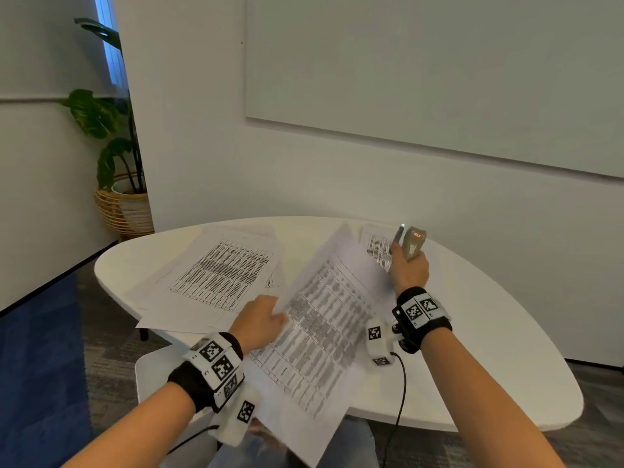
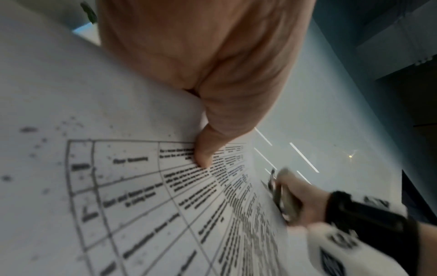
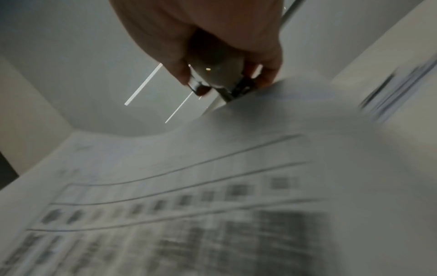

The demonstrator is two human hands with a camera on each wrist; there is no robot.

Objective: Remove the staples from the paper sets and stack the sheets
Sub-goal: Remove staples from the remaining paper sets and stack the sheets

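A white oval worktop (image 1: 472,349) carries loose printed sheets. The left hand (image 1: 260,320) pinches the near-left edge of a paper set (image 1: 324,329), thumb on top of the page and the other fingers underneath; the left wrist view shows the thumb (image 2: 205,155) pressed onto a printed table. This paper set is lifted and tilted, its far corner raised above the worktop and its near end hanging over the worktop's edge towards the person's lap. Its print is a grid of rows and columns; the words are too blurred to read.

The right hand (image 1: 410,270) is curled around a small olive-grey staple remover (image 1: 410,243) held upright above the far right of the worktop, with a metal part showing at its top. A small red label sits on its upper face, but the lettering cannot be made out. In the right wrist view the fingers (image 3: 269,74) are clamped around the tool, right at the raised corner of the paper set.

A stack of sheets (image 1: 216,275) lies flat on the left part of the worktop, printed with a dense table. Another sheet (image 1: 376,246) lies near the far edge, behind the right hand.

Both wrists wear black bands with white blocks bearing square black-and-white codes. In the left corner of the room a leafy plant (image 1: 101,130) stands in a pot inside a woven basket (image 1: 123,211).
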